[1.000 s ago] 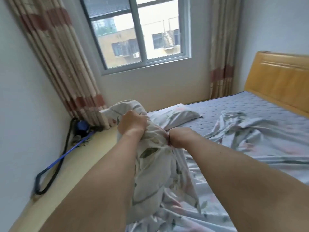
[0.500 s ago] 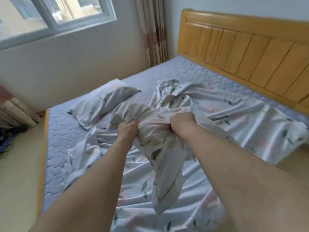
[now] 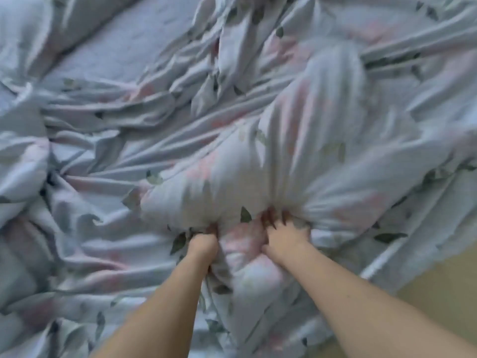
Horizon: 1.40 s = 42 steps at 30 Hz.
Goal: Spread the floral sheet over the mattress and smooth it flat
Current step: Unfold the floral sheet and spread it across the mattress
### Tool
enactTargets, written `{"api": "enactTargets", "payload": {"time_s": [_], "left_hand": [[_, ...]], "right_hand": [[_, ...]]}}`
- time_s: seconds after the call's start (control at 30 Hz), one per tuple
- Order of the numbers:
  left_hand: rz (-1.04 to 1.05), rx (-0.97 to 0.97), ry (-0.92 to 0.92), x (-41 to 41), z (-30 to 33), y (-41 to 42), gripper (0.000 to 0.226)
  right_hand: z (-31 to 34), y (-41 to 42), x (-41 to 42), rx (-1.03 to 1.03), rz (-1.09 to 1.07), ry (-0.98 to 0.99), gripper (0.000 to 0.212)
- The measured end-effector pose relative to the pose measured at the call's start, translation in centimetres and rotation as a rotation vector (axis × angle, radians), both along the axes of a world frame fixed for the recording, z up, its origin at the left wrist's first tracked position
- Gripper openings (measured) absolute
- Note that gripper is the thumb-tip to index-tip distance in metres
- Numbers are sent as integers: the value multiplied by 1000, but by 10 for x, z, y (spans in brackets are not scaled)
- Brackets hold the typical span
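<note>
The floral sheet (image 3: 258, 140), pale blue with pink blooms and green leaves, lies crumpled over nearly the whole view. A puffed-up fold of it rises just beyond my hands. My left hand (image 3: 204, 245) grips a bunch of the sheet, fingers curled into the cloth. My right hand (image 3: 285, 236) grips the cloth a short way to the right, fingertips dug into the fold. A bare strip of the quilted blue mattress (image 3: 124, 45) shows at the upper left. The picture is blurred by motion.
A patch of yellowish floor (image 3: 438, 288) shows at the lower right, past the sheet's edge.
My view has dropped from the room and headboard down onto the bed. Both hands have lowered the bunched sheet onto the mattress, still gripping it, and the cloth billows ahead of them.
</note>
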<state>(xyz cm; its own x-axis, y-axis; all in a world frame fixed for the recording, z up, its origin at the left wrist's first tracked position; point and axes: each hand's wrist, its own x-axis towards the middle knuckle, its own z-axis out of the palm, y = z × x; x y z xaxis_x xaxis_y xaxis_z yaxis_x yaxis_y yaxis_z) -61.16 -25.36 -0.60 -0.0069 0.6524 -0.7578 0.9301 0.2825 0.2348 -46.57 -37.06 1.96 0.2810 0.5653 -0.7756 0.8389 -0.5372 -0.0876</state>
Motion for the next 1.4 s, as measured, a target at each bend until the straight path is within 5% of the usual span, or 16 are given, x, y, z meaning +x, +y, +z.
{"api": "enactTargets", "payload": {"time_s": [0.13, 0.3, 0.4, 0.5, 0.63, 0.83, 0.97, 1.17, 1.4], "left_hand": [[-164, 131, 23, -4, -40, 6, 44], [233, -35, -193, -13, -6, 8, 65], [254, -183, -333, -42, 36, 8, 68], [89, -211, -308, -80, 63, 10, 41], [-321, -149, -48, -170, 74, 7, 30], [-650, -201, 222, -343, 60, -4, 38], [-796, -230, 241, -448, 50, -16, 49], [-952, -81, 263, -543, 27, -23, 62], [-1218, 619, -3, -542, 21, -10, 77]], "right_hand": [[-34, 3, -21, 37, -5, -109, 69], [1, 17, -31, -72, -50, -146, 64], [37, 25, -48, -131, -25, -173, 66], [54, 29, -80, -88, -96, -211, 68], [61, 30, -158, 9, -203, -146, 77], [51, 12, -316, 73, 89, 99, 44], [36, -12, -431, -63, 173, 296, 44], [5, -32, -542, -89, 80, 229, 63], [-3, -26, -567, 244, -106, 226, 16]]}}
